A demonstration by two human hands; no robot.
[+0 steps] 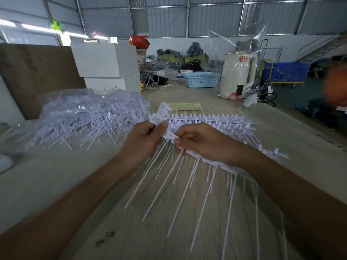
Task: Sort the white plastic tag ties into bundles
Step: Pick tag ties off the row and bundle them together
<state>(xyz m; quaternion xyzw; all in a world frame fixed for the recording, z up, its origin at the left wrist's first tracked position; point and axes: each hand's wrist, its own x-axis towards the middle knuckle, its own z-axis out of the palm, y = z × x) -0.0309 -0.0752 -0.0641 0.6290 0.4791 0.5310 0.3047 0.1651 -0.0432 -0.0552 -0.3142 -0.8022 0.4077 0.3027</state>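
Note:
My left hand (144,139) grips a small stack of white tag ties (158,117) by their flat heads, thumb on top. My right hand (202,141) pinches the head end of a long joined strip of white tag ties (234,167) that runs off to the right, its thin tails hanging down toward me. A second row of joined tag ties (212,120) lies on the wooden table (56,175) just behind my hands. To the left sits a big loose heap of tag ties (90,117), partly inside a clear plastic bag.
A yellow paper slip (185,106) lies behind the rows. Farther back stand white boxes (107,62), a light blue basket (201,79) and a cream kettle in clear wrap (237,76). A person in orange (336,81) is at the right edge. The table's right edge runs diagonally.

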